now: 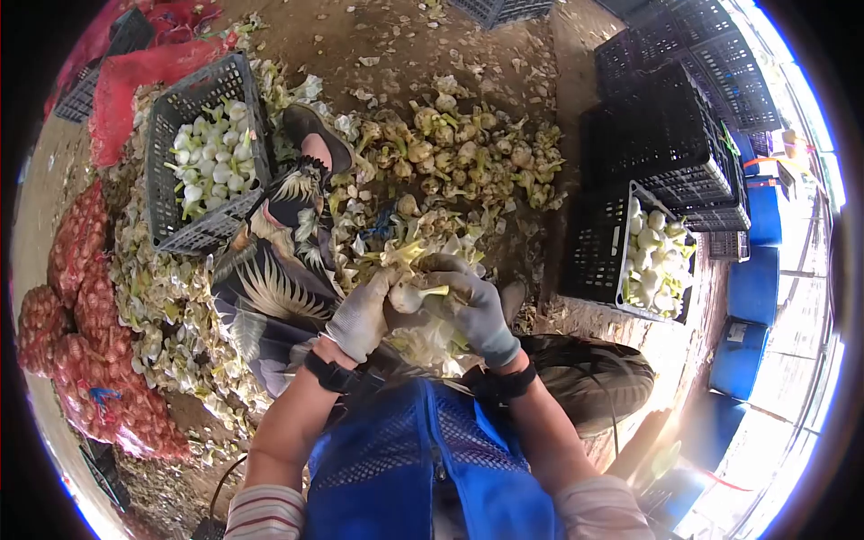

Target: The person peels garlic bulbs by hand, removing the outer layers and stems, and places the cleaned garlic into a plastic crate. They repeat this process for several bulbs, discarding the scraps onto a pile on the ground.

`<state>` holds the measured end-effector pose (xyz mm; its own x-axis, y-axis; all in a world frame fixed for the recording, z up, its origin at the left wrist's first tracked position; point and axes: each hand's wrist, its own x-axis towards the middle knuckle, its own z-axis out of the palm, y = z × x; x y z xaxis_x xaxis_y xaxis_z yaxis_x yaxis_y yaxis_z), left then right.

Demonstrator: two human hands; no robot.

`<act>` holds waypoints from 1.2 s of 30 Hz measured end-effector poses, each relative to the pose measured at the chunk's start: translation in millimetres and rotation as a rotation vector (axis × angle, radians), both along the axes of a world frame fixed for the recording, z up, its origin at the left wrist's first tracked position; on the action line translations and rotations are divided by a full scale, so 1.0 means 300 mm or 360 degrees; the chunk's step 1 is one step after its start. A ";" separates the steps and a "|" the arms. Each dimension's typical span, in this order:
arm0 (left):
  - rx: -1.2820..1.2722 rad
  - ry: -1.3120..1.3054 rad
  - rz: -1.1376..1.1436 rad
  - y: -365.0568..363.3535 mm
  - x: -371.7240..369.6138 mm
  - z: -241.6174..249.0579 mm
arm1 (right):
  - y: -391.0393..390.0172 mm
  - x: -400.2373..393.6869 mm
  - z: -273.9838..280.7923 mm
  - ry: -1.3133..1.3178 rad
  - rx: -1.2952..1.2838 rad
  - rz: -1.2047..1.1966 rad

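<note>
In front of my blue vest I hold a garlic bulb, its short green stem pointing right. My left hand, in a pale work glove, grips the bulb from the left side. My right hand, in a grey glove, is closed over the bulb's upper right side, by the stem; some of its fingertips are hidden. Dry, papery husks lie just below and around both hands. Beyond them, a heap of untrimmed garlic is spread over the dirt floor.
A black crate of cleaned bulbs stands left; another crate with bulbs is at right, beside stacked black crates. Red mesh sacks lie far left. Husks litter the floor. Blue containers line the right edge.
</note>
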<state>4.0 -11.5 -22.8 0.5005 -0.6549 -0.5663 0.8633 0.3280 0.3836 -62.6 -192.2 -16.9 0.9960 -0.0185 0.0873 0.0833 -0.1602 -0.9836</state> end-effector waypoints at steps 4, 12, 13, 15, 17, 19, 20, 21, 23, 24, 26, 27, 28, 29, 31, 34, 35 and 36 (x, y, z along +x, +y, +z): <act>0.0702 -0.0755 0.0201 0.025 -0.008 0.028 | -0.020 -0.003 -0.001 0.0317 0.0384 -0.0166; 0.1171 -0.1454 0.0237 0.161 -0.106 0.156 | -0.090 -0.037 -0.113 0.0340 0.0341 -0.0733; 0.0864 -0.1286 0.0677 0.150 -0.093 0.144 | -0.097 -0.047 -0.120 0.0321 0.0101 -0.0701; 0.1270 -0.1417 0.0253 0.193 -0.041 0.140 | -0.106 -0.053 -0.113 0.0393 -0.0075 -0.0687; 0.1678 -0.2113 -0.0294 0.199 -0.023 0.093 | -0.088 -0.044 -0.090 0.0459 -0.0250 -0.0644; 0.1363 -0.2128 -0.0279 0.176 -0.020 0.057 | -0.035 -0.017 -0.046 0.0557 0.1068 -0.0850; 0.1207 -0.1818 -0.0365 0.139 -0.019 0.091 | -0.004 -0.005 -0.020 0.0562 0.1063 -0.0846; 0.1206 -0.1809 -0.0357 0.108 -0.017 0.075 | 0.032 0.012 0.012 0.0538 0.0904 -0.0917; 0.1214 -0.2024 -0.0632 0.060 -0.008 0.026 | 0.040 0.012 -0.006 0.0475 0.0537 -0.0809; 0.1214 -0.2009 -0.0611 0.054 -0.009 0.024 | 0.033 0.012 -0.004 0.0483 0.0520 -0.0793; 0.0548 -0.0947 -0.0201 0.040 -0.012 0.017 | 0.006 0.015 0.007 0.0192 -0.0534 -0.0447; 0.0112 -0.0732 0.0049 0.040 -0.001 0.024 | -0.018 0.015 0.017 0.0273 -0.0931 -0.0344; -0.0321 -0.0507 0.0291 0.040 0.011 0.032 | -0.025 0.015 0.018 0.0281 -0.0956 -0.0320; -0.0069 -0.0609 0.0277 0.047 0.017 0.046 | -0.025 0.016 0.018 0.0274 -0.0572 -0.0333; 0.0457 -0.1078 0.0054 0.069 0.060 0.010 | -0.008 0.036 0.020 0.0253 0.0216 -0.0359; 0.0589 -0.1583 -0.0389 0.079 0.090 -0.008 | 0.031 0.105 0.039 0.0513 0.0136 -0.0242; 0.0593 -0.1567 -0.0370 0.074 0.093 -0.009 | 0.064 0.123 0.074 0.0832 0.0576 -0.0473; 0.0496 -0.1358 -0.0175 0.063 0.098 -0.008 | 0.086 0.131 0.088 0.0843 0.0564 -0.0459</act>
<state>33.5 7.4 -25.1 0.7742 -0.6032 -0.1917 0.2661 0.0354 0.9633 -23.3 -166.6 9.6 0.8539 -0.2258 -0.4689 -0.4196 0.2343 -0.8769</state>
